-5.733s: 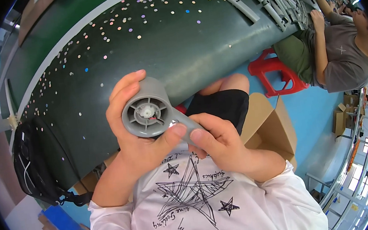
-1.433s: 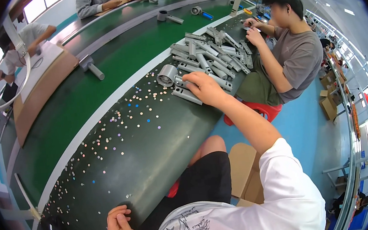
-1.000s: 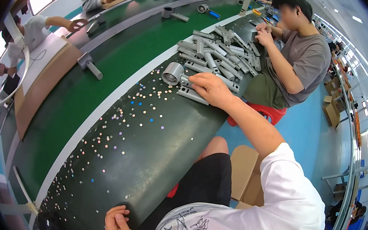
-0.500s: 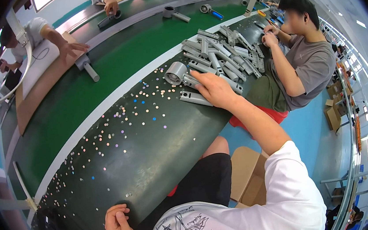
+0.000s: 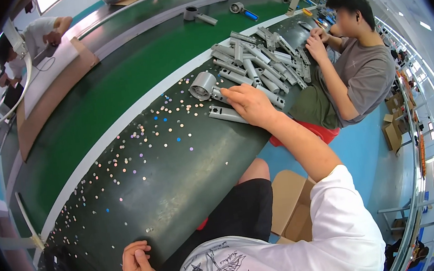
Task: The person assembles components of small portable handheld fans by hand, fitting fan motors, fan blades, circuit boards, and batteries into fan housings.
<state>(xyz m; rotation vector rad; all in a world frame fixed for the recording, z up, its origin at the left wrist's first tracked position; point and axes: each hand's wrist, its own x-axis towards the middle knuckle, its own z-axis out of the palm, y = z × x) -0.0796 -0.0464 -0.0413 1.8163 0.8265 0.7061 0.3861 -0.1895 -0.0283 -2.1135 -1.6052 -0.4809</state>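
My right hand is closed over the handle of a grey plastic housing, which lies on the dark tabletop. The housing's round, hollow head sticks out beyond my fingertips to the left. Just below that hand lies a loose grey handle shell with small cutouts. To its right is a heap of similar grey shells. At the table's near edge, my left hand is curled, thumb over the fingers. Whether anything is in it is hidden. Small round stickers in white, pink and blue are scattered across the table.
A green conveyor belt curves behind the table's white edge strip, carrying grey housings, one with a blue handle. A co-worker sits to my right, hands raised together. Across the belt another person works. An open cardboard box stands beside my legs.
Across the belt, the person's reaching hand has drawn back, and the housing under it is off the belt. Other belt housings have shifted left. My right hand keeps its grip; my left stays put.
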